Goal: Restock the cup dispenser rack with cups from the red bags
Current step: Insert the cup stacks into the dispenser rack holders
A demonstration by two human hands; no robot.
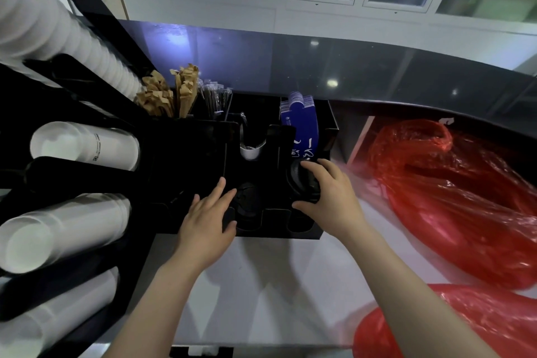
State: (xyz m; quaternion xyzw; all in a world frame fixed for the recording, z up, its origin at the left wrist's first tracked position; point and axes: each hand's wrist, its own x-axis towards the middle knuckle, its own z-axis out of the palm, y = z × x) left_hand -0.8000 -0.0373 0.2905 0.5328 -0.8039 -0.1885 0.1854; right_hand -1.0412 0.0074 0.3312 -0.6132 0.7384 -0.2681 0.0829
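The right hand [328,197] is curling its fingers and thumb around a stack of black lids [303,183], holding it at the right front slot of the black organizer [276,234]. The left hand [207,221] is lying flat with fingers straight and slightly spread, its fingertips touching a second stack of black lids [247,200] in the slot just to the left; its thumb is resting on the organizer's front wall.

Behind the two lid slots, a single white cup [251,151] is sitting in a middle compartment, and blue cup sleeves [299,122] are standing upright in the compartment right behind the right hand. Further back, two bunches of brown paper packets [168,93] and a bundle of wrapped straws [215,97] are filling the rear compartments.

The cup dispenser rack [87,171] is standing well to the left of both hands, just beside the organizer. Four stacks of white cups [84,148] are showing in it, lying nearly horizontal with open mouths facing the viewer; the topmost stack is stretching up and out of the corner.

Two red bags [453,200] are lying on the white counter [261,285] to the right, apart from the right hand. One is near the organizer, the other is nearer the lower edge by the right forearm. What is in them cannot be told.
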